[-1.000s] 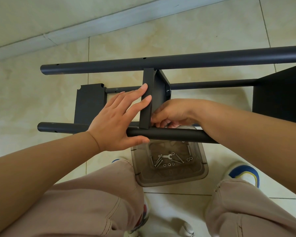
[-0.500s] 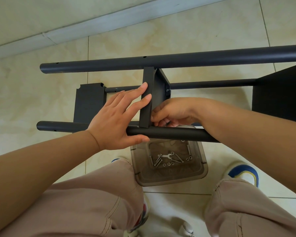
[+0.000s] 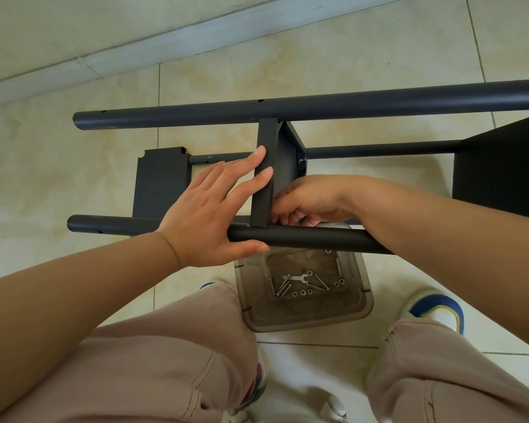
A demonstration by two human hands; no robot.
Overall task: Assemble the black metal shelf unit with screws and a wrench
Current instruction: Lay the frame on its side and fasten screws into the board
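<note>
Head view: the black shelf unit [image 3: 287,108] lies on its side on the tiled floor [image 3: 58,166], its long tubes running from nine to three o'clock. My left hand [image 3: 208,215] sits at the centre, fingers straight and spread flat against the edge of the middle shelf panel [image 3: 264,175], thumb hooked under the near tube [image 3: 303,239]; that grip presses rather than pinches. My right hand [image 3: 306,203] reaches in from three o'clock, tucked just behind the same panel where it meets the near tube. Its fingers are curled at that joint, but whether the grip pinches a screw there I cannot tell, since the fingertips are hidden. Another shelf panel [image 3: 161,181] stands at nine o'clock of my left hand, and a larger one [image 3: 501,172] at three o'clock by the frame edge. At six o'clock of the near tube, between my knees, sits a clear plastic bin [image 3: 306,319] on the floor, holding loose screws [image 3: 283,286], washers [image 3: 302,293] and a small flat wrench [image 3: 295,278].
</note>
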